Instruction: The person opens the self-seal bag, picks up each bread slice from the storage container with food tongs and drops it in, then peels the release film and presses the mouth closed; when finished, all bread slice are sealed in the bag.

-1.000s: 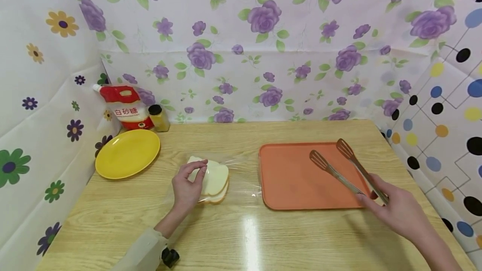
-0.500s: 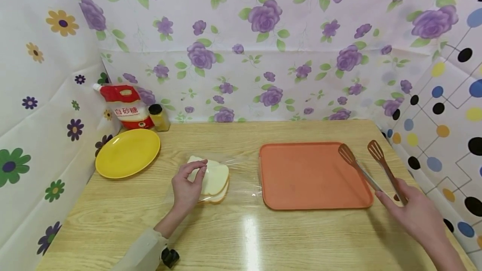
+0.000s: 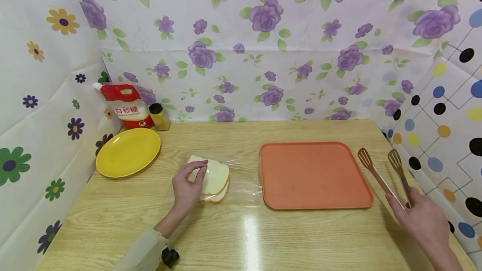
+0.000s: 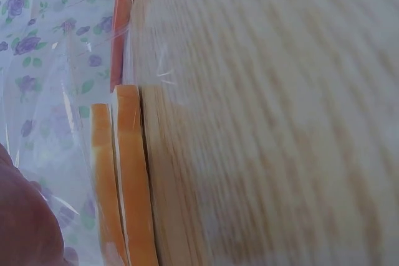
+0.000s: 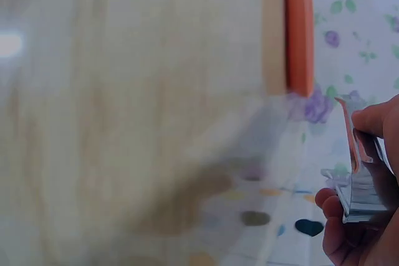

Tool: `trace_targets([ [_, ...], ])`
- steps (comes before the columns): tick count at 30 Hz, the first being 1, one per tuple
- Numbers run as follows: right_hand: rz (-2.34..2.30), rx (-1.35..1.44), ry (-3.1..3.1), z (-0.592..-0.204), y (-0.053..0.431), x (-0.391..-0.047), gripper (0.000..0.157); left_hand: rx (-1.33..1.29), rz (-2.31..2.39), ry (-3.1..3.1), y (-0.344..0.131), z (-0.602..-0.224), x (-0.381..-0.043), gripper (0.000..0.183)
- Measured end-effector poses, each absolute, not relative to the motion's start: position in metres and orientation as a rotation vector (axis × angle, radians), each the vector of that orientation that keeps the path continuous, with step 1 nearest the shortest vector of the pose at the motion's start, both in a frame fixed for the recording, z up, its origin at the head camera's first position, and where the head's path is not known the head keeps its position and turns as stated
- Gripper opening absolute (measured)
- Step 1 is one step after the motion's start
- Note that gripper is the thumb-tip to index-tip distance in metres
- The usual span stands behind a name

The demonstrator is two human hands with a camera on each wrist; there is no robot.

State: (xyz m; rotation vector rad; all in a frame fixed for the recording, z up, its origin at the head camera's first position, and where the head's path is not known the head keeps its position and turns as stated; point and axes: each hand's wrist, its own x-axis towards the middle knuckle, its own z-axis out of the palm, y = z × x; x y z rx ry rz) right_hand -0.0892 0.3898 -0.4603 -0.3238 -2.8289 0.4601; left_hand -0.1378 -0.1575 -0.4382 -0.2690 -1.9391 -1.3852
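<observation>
In the head view my left hand (image 3: 187,185) pinches the top film of a clear plastic bag (image 3: 244,188), thumb and forefinger together over the bread slices (image 3: 216,179). Two slices show inside, lying flat, one partly over the other. Their brown crust edges (image 4: 134,172) appear side-on in the left wrist view, with the raised film (image 4: 68,98) beside them. On the right, my right hand (image 3: 427,218) grips slotted metal tongs (image 3: 378,178) near their rear end. The tongs point forward, arms spread, with nothing between the slotted heads. Their bent metal end (image 5: 366,197) shows in the right wrist view.
An orange tray (image 3: 316,175) lies between the bread bag and the tongs. At the back left are a yellow plate (image 3: 128,154), a red-and-white sugar bag (image 3: 129,108) and a yellow jar with a black lid (image 3: 160,117). Patterned cloth surrounds the wooden table (image 3: 211,237).
My right hand has carried the tongs from over the tray rightward, past its right edge and slightly toward me. My left hand stays on the bag over the bread.
</observation>
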Motion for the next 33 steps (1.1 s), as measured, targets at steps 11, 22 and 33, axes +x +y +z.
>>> trace_targets([
  [11,0.394,-0.317,-2.871,-0.478,0.406,-0.095,0.060,-0.274,-1.377,-1.932,-0.158,-0.438,-0.137,0.012],
  [22,0.408,-0.282,-2.903,-0.480,0.407,-0.100,0.058,-0.276,-1.379,-1.929,-0.159,-0.436,-0.136,0.012],
  [33,0.356,-0.289,-3.027,-0.480,0.410,-0.108,0.074,-0.258,-1.390,-1.938,-0.159,-0.435,-0.136,0.011],
])
